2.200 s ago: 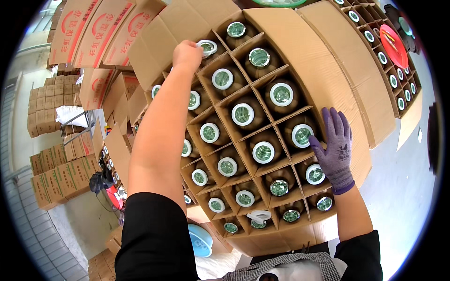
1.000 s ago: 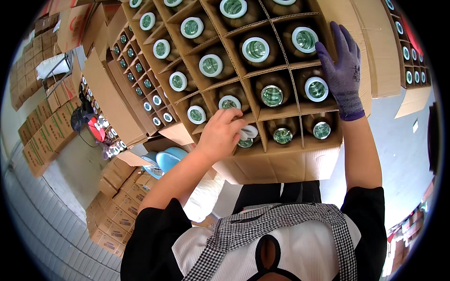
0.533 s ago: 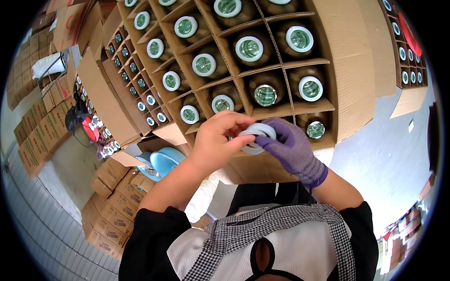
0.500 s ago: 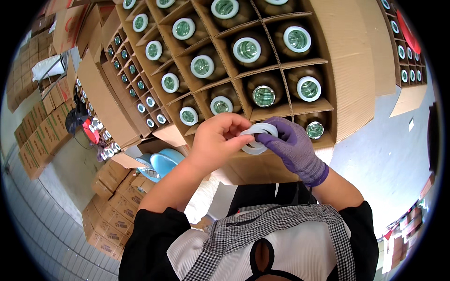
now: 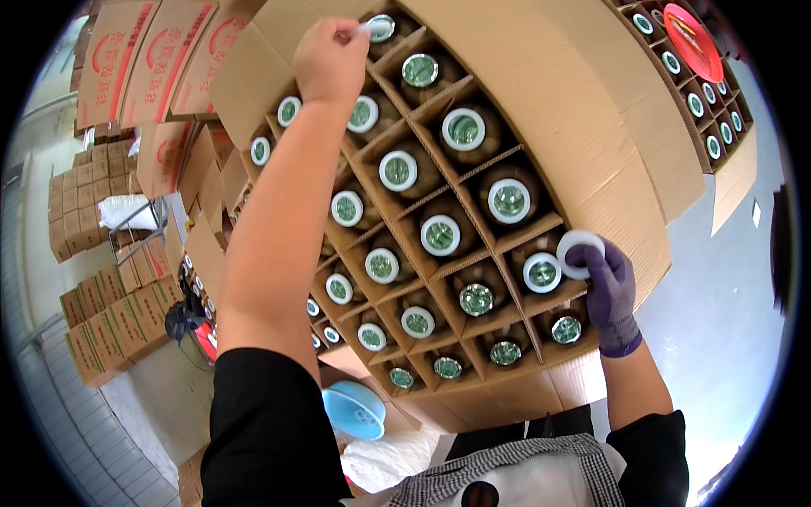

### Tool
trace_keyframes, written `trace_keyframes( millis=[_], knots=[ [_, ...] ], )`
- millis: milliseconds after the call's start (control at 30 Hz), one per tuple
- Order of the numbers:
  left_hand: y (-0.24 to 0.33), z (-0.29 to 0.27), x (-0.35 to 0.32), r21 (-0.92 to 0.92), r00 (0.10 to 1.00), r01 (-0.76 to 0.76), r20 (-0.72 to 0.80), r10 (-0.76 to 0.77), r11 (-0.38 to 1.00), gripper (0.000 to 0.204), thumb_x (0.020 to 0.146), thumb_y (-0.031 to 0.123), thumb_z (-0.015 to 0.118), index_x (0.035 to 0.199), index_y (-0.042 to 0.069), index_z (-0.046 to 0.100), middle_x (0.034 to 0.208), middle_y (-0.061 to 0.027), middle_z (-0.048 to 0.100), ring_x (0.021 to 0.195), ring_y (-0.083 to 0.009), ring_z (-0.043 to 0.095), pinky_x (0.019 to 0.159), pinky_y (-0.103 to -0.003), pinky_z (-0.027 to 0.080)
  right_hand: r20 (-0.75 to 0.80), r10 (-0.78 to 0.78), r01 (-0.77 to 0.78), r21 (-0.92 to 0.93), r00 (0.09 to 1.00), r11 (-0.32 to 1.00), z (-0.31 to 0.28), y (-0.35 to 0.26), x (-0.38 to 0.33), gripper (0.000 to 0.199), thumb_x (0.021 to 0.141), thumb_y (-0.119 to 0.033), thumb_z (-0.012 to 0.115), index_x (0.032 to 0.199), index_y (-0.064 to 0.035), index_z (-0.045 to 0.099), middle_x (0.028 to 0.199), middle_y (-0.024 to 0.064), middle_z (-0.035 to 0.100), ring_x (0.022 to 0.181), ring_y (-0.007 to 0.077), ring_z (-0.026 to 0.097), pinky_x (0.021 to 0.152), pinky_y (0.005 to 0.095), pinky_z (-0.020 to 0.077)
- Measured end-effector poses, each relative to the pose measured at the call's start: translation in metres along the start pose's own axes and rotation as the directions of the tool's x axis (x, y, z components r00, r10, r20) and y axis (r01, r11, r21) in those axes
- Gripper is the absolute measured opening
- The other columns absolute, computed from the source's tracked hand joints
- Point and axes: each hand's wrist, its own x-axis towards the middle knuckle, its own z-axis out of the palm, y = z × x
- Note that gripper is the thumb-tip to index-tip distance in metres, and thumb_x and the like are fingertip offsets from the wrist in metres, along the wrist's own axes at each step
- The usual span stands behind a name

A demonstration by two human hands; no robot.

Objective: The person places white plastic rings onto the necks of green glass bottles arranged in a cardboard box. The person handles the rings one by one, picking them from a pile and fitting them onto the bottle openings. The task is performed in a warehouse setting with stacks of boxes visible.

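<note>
Head cam: hands well apart over divided carton (image 5: 591,110) of jars.
L hand (image 5: 331,59) pinches small white piece (image 5: 361,29) at far jar (image 5: 382,28); R gloved hand (image 5: 610,287) grips white tape roll (image 5: 579,253) beside near-right jar (image 5: 541,272).

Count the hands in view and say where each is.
2. The bare left hand is at a green-lidded jar in the far corner of the open cardboard box; the purple-gloved right hand holds a white ring-shaped roll by its right wall.
</note>
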Motion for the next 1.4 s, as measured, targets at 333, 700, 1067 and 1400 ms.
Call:
trace_keyframes(
  millis=[333,700,1067,1400],
  knots=[
    [-0.04,0.048,0.039,0.397,0.88,-0.437,0.376,0.291,0.807,0.017,0.078,0.011,0.067,0.094,0.012,0.072,0.105,-0.0096,0.068,0.105,-0.0307,0.06,0.095,-0.039,0.047,0.106,-0.104,0.112,-0.07,0.989,0.991,-0.005,0.003,0.002,0.017,0.085,-0.014,0.07,0.091,0.0021,0.072,0.094,0.0129,0.067,0.09,0.0216,0.064,0.081,0.0319,0.0502],
    [-0.036,0.051,0.062,0.241,0.885,-0.155,0.464,0.027,0.958,0.04,0.09,0.017,0.064,0.129,0.015,0.061,0.124,-0.0114,0.061,0.104,-0.0283,0.063,0.092,-0.04,0.05,0.156,-0.106,0.124,-0.111,0.982,0.986,-0.003,0.002,0.003,0.023,0.085,-0.015,0.071,0.097,0.0038,0.07,0.098,0.0141,0.067,0.091,0.0225,0.064,0.082,0.0324,0.0503],
    [0.004,0.057,0.016,0.379,0.933,-0.286,0.32,0.165,0.88,0.051,0.091,0.026,0.061,0.137,0.007,0.049,0.132,-0.0177,0.056,0.122,-0.0332,0.054,0.104,-0.041,0.043,0.185,-0.261,0.296,-0.202,0.947,0.933,0.006,0.012,0.002,0.02,0.083,-0.013,0.074,0.095,0.002,0.07,0.095,0.0142,0.066,0.09,0.025,0.064,0.081,0.0341,0.0508],
    [0.164,-0.068,-0.298,-0.211,0.245,0.968,0.905,-0.348,0.133,0.014,0.091,0.012,0.069,0.096,0.0,0.066,0.089,-0.0015,0.067,0.082,-0.0089,0.061,0.077,-0.023,0.049,0.476,-0.552,0.724,-0.528,0.685,0.444,0.016,0.013,-0.057,0.034,0.067,-0.018,0.082,0.093,-0.0085,0.063,0.099,0.007,0.062,0.082,0.0287,0.059,0.071,0.0406,0.0461]
  ],
)
